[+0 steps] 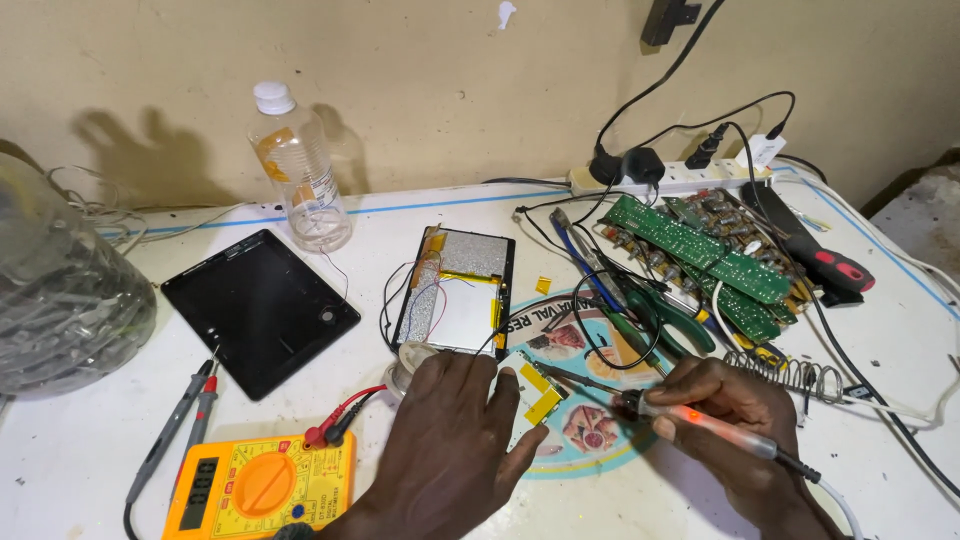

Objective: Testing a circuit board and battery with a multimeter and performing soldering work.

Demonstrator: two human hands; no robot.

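The person's left hand (450,440) is lying palm down near the middle of the white table (80,470), fingers close together and pressing flat on a small circuit board (528,392) with yellow tape, pinning it in place rather than gripping it. The right hand (735,415) is wrapping its fingers around the handle of a soldering iron (690,420), thumb on top, and the dark tip is pointing left toward the board's far edge; whether it is touching cannot be told.

The board is looking thin, light and stiff, and likely fragile: it would slide easily on the smooth surface, so holding it down flat or by its bare edges seems the safest way, keeping clear of the taped parts and the fine wires. The iron is best held by its handle only, well back from the metal tip.

Just beyond the left hand an opened tablet (455,290) is lying face down with its insides showing. Farther left is a black screen panel (258,308), and a yellow multimeter (262,487) is sitting at the near edge. Green circuit boards (700,250) and pliers (660,310) are lying to the right, a plastic bottle (298,170) by the far wall.
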